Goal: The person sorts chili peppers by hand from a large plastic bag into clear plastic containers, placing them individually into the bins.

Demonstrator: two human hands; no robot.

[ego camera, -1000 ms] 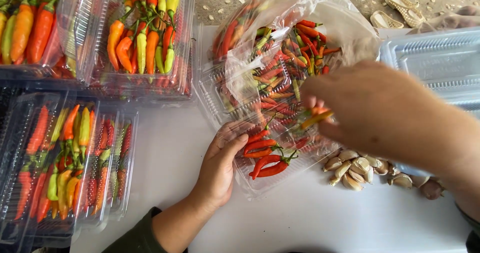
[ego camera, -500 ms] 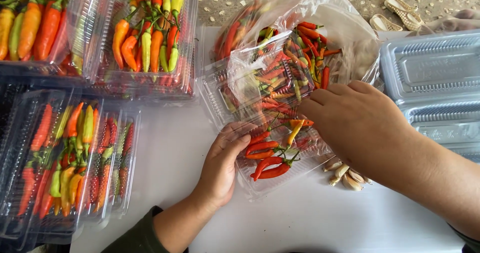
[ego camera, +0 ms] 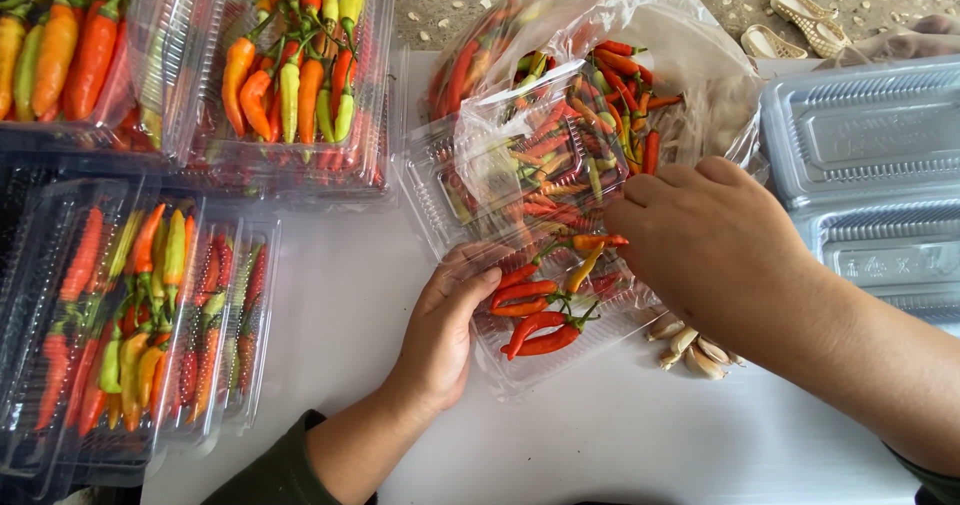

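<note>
Chili peppers, red and orange, lie in an open clear clamshell tray on the white desk, just in front of the plastic bag of loose chilies. The left hand rests flat against the tray's near-left edge, fingers extended and pressing, not clenched on anything. The right hand sits curled over the tray's far-right side, next to the bag's mouth; its fingertips are hidden, so I cannot tell whether they pinch a chili. The risks, as I judge them: the thin tray could slide or flex if the left hand lifts, tipping chilies onto the desk; a chili laid across the rim could roll toward the garlic cloves just right of the tray; and the raised lid behind the tray may fall shut on the chilies.
</note>
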